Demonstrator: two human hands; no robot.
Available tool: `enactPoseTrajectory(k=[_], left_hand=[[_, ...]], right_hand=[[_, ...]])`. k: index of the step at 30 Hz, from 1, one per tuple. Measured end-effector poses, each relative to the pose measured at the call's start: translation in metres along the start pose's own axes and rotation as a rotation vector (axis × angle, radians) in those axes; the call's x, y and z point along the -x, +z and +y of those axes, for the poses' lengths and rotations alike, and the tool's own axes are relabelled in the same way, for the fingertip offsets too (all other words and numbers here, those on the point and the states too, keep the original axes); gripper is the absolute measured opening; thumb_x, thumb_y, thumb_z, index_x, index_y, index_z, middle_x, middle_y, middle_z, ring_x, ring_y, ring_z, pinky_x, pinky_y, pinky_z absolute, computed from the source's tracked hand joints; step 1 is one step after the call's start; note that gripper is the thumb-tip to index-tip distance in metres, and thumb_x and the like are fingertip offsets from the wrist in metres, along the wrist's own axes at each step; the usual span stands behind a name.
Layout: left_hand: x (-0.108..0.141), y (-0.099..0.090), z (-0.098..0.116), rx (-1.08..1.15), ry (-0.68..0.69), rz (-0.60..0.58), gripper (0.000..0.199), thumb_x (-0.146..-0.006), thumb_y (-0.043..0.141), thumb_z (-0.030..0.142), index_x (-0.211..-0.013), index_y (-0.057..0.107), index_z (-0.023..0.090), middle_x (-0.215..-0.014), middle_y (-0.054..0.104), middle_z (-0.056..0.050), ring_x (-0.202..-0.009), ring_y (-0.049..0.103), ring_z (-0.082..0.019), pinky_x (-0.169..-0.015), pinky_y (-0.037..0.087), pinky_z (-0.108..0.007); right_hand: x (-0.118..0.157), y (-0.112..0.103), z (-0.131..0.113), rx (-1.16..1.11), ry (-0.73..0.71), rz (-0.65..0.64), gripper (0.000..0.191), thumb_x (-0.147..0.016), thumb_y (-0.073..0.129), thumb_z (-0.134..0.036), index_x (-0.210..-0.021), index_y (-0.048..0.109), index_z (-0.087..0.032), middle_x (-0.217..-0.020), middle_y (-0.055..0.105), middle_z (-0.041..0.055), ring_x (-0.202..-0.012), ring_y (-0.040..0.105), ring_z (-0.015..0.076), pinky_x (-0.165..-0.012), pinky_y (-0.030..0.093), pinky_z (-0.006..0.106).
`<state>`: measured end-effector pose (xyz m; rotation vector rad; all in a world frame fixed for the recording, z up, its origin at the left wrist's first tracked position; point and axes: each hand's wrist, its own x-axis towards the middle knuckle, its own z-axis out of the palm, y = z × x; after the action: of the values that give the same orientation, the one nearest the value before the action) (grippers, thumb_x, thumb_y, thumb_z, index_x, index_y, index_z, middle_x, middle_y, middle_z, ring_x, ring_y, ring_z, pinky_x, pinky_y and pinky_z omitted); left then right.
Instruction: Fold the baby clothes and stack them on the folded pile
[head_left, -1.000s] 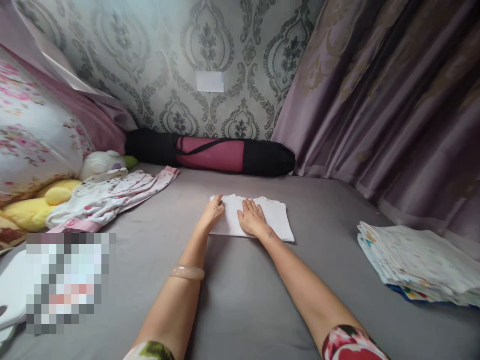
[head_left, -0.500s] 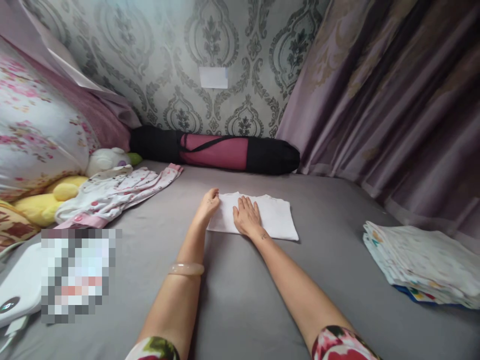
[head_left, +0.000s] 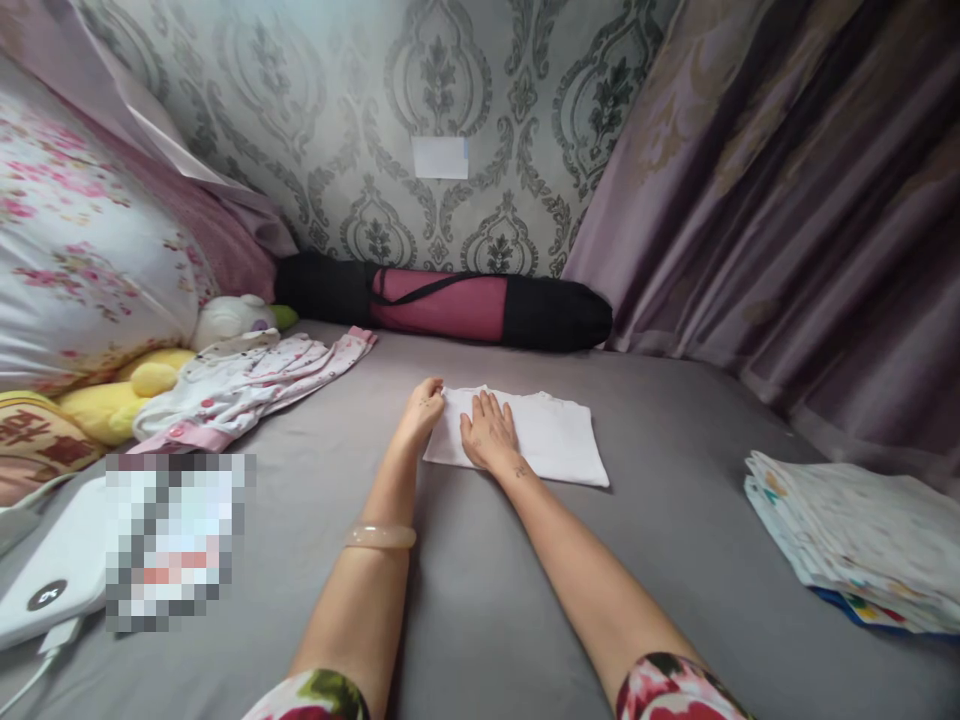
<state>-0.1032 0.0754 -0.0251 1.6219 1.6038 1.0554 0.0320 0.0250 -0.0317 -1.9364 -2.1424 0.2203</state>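
A folded white garment (head_left: 559, 435) lies flat on the grey sheet in front of me, its far edge slightly wavy. My right hand (head_left: 489, 430) rests palm down on the garment's left half, fingers stretched out. At the garment's far left corner, my left hand (head_left: 426, 408) is closed on the edge. Its fingertips are partly hidden by the hand itself. A pale bangle (head_left: 380, 537) circles my left forearm.
A stack of folded cloths (head_left: 862, 540) sits at the right. To the left lie a patterned baby garment (head_left: 255, 380), a yellow plush toy (head_left: 105, 405), a floral pillow (head_left: 82, 240) and a white power bank (head_left: 67, 560). A black and maroon bag (head_left: 442, 303) lies along the wall.
My right hand has slid a little to the left over the white garment. My left hand keeps to the same corner. The whole view has shifted slightly.
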Motion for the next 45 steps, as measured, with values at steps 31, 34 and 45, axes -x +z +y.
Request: enactPoseTrajectory(k=[31,34,45], left_hand=[[-0.003,-0.014,-0.005,0.049,-0.041,0.089,0.039,-0.086,0.041,0.018,-0.117,0.064,0.009,-0.12,0.066,-0.016,-0.116,0.06,-0.023,-0.102,0.044,-0.034],[-0.004,-0.013,-0.006,0.045,-0.04,0.094,0.039,-0.086,0.043,0.019,-0.118,0.063,0.008,-0.123,0.065,-0.016,-0.117,0.059,-0.023,-0.103,0.043,-0.033],[-0.003,0.001,0.002,0.011,0.044,0.039,0.041,-0.087,0.042,0.019,-0.12,0.062,0.007,-0.122,0.065,-0.018,-0.115,0.061,-0.024,-0.103,0.044,-0.037]], right_hand=[[-0.015,0.001,-0.047,-0.008,-0.094,-0.098,0.061,-0.099,0.023,-0.036,-0.151,0.026,-0.003,-0.159,0.02,0.0163,-0.148,0.012,0.0262,-0.118,0.006,0.046],[-0.008,0.011,-0.056,-0.044,-0.096,-0.054,0.064,-0.099,0.022,-0.039,-0.151,0.025,-0.003,-0.159,0.02,0.0154,-0.147,0.013,0.0252,-0.118,0.005,0.045],[-0.006,-0.009,-0.035,-0.142,-0.179,-0.114,0.063,-0.099,0.022,-0.036,-0.153,0.02,-0.004,-0.16,0.02,0.0129,-0.147,0.015,0.0223,-0.119,0.01,0.039]])
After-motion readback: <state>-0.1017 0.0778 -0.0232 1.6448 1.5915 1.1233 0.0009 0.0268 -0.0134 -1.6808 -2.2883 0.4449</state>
